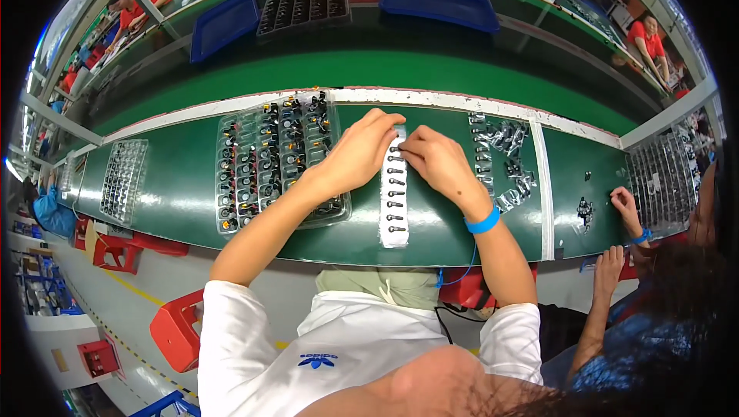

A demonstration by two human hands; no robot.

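A white strip lies lengthwise in front of me on the green bench. Along it sits a row of small black parts, each with a rounded end and a short stem. My left hand bends over the strip's far end from the left, fingers curled together; what they hold, if anything, is hidden. From the right, my right hand pinches at the farthest visible black part, thumb and forefinger closed on it. A blue band with a cord circles my right wrist.
Left of the strip stands a clear compartment tray of small black assemblies. Small bagged parts lie to the right, before a white divider. Beyond it, a co-worker's hand is near loose black parts. Blue trays stand across the bench.
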